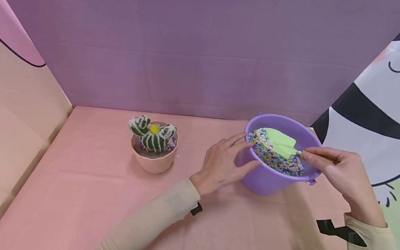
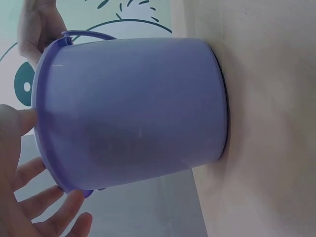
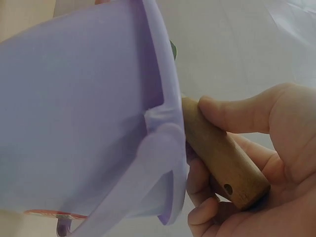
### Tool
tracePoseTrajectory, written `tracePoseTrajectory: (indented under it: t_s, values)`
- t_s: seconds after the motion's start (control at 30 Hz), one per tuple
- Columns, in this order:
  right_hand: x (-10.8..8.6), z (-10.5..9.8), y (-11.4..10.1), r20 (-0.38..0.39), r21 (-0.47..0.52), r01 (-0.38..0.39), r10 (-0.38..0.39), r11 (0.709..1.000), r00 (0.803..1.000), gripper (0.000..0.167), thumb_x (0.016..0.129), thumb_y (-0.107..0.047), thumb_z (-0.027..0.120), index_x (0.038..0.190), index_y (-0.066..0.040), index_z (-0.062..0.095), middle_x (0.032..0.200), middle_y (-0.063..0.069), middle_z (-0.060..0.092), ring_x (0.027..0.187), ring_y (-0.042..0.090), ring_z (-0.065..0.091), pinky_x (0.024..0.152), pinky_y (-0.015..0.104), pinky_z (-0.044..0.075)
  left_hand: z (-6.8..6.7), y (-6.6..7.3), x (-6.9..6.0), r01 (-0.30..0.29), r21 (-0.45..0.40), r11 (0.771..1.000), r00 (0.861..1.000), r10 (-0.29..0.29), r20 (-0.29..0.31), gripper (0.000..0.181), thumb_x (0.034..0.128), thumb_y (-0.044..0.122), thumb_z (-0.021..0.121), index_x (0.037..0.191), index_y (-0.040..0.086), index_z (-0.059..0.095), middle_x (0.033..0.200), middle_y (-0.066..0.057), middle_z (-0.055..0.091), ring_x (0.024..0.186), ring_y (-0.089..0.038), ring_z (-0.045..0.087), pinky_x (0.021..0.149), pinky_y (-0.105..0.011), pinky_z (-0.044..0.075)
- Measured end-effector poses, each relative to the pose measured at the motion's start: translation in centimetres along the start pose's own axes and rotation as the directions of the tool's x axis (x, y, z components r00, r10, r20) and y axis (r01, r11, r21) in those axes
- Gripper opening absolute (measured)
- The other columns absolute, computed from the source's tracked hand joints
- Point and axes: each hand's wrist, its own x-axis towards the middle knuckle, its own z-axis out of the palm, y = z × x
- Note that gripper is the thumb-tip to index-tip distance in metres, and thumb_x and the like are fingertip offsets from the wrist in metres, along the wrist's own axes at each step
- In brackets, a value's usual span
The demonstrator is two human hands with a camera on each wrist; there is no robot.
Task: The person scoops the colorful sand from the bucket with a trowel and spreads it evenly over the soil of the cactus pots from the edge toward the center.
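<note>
A purple bucket (image 1: 266,182) holds many small multicoloured pebbles (image 1: 275,161). My right hand (image 1: 347,173) grips the wooden handle (image 3: 222,153) of a small trowel, whose light green blade (image 1: 281,142) lies over the pebbles inside the bucket. Spread, fairly straight fingers of my left hand (image 1: 223,162) touch the bucket's rim on its left side; the left wrist view shows the thumb and fingertips at that rim. To the left stands a pink pot (image 1: 154,164) with a green cactus (image 1: 153,141) bearing a yellow flower, and some coloured pebbles show beside its stem.
Pink cloth (image 1: 83,194) covers the tabletop. A purple backdrop (image 1: 191,60) rises behind it, and printed panels flank both sides, the right one with a panda (image 1: 379,117). The bucket's handle (image 3: 118,197) hangs down its side.
</note>
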Motion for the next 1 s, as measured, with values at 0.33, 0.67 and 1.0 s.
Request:
tracePoseTrajectory:
  t_s: [0.33, 0.67, 1.0]
  values:
    - [-0.2, 0.3, -0.5, 0.005, -0.008, -0.012, 0.012, 1.000, 1.000, 0.048, 0.096, -0.045, 0.079, 0.128, -0.009, 0.078, 0.098, -0.033, 0.074, 0.095, -0.012, 0.064, 0.079, 0.007, 0.047, -0.3, -0.1, -0.1, -0.041, -0.018, 0.999, 0.997, 0.040, -0.073, 0.047, 0.0933, 0.053, 0.077, 0.131, 0.026, 0.074, 0.142, 0.006, 0.069, 0.130, -0.011, 0.066, 0.102, -0.031, 0.058]
    - [-0.5, 0.7, -1.2, -0.013, 0.035, 0.012, -0.012, 0.999, 1.000, 0.043, 0.095, -0.041, 0.081, 0.126, -0.011, 0.079, 0.098, -0.034, 0.074, 0.093, -0.011, 0.066, 0.077, 0.008, 0.050, -1.0, -0.3, -0.3, -0.077, -0.023, 0.997, 0.992, 0.075, -0.101, 0.041, 0.0946, 0.051, 0.076, 0.126, 0.025, 0.077, 0.133, 0.009, 0.073, 0.121, -0.008, 0.068, 0.096, -0.025, 0.058]
    - [-0.8, 1.3, -2.0, -0.004, 0.081, 0.003, -0.003, 0.997, 1.000, 0.039, 0.095, -0.039, 0.081, 0.126, -0.014, 0.080, 0.096, -0.032, 0.075, 0.088, -0.006, 0.068, 0.068, 0.016, 0.053, -2.0, -0.8, -1.1, -0.012, -0.039, 0.999, 0.998, 0.010, -0.064, 0.038, 0.0958, 0.049, 0.074, 0.127, 0.027, 0.076, 0.139, 0.007, 0.070, 0.129, -0.011, 0.066, 0.100, -0.034, 0.060]
